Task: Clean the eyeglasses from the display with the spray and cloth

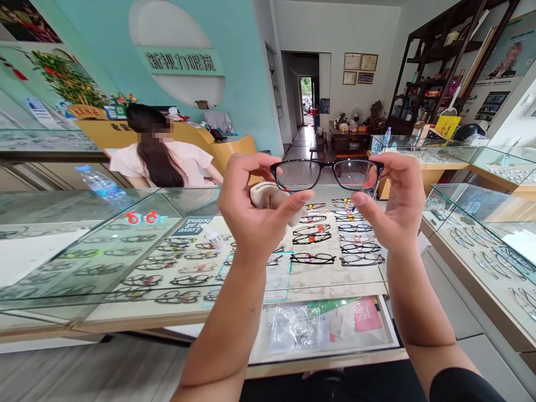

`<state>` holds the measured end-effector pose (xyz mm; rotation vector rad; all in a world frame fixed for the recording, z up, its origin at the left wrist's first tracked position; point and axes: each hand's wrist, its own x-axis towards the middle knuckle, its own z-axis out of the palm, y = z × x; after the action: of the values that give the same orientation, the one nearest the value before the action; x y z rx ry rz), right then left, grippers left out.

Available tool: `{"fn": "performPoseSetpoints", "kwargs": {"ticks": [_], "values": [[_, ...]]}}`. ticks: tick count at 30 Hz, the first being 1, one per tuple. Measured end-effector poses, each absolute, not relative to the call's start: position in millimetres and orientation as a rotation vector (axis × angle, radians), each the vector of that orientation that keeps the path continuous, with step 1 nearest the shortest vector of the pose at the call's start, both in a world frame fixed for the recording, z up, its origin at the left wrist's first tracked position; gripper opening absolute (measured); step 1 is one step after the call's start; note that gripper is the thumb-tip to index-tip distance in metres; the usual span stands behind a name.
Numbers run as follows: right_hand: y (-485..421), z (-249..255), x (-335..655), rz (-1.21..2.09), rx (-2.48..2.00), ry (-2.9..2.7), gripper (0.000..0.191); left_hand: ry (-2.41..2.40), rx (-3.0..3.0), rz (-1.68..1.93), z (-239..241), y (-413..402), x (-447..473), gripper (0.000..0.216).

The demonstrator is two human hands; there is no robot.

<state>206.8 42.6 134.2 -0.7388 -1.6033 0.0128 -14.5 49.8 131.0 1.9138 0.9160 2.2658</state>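
Observation:
My left hand [249,209] and my right hand [397,198] hold a pair of black-framed eyeglasses [327,166] up above the glass counter, one hand at each end of the frame. The clear lenses face me, and the room shows through them. A crumpled beige cloth [274,202] is tucked in my left palm, partly covered by the thumb. Both hands have their fingers closed, thumbs below the frame. Under them, rows of eyeglasses [312,258] lie in the glass display case [352,287].
Below the counter an open drawer [391,329] holds plastic bags [293,326] and a pink packet [367,314]. On the glass stand a water bottle [100,184], red novelty glasses [141,216] and a small white bottle [213,237]. A person [161,151] sits beyond. Another display case [489,240] stands right.

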Motion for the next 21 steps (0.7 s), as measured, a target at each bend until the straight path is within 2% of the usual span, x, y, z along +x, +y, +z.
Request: {"fn": "performPoseSetpoints", "kwargs": {"ticks": [8,15,21], "values": [[46.4,133.8,206.3,0.019,-0.645,-1.581,0.037,0.952,1.868,2.151,134.5,50.7,-14.5,0.055],[51.9,129.1,207.2,0.079,-0.613,-1.554,0.038,0.861,1.869,2.105,131.2,61.2,-17.3,0.053],[52.9,128.5,204.8,-0.02,-0.54,-1.559,0.031,0.817,1.857,2.181,120.3,83.4,-20.4,0.053]]}}
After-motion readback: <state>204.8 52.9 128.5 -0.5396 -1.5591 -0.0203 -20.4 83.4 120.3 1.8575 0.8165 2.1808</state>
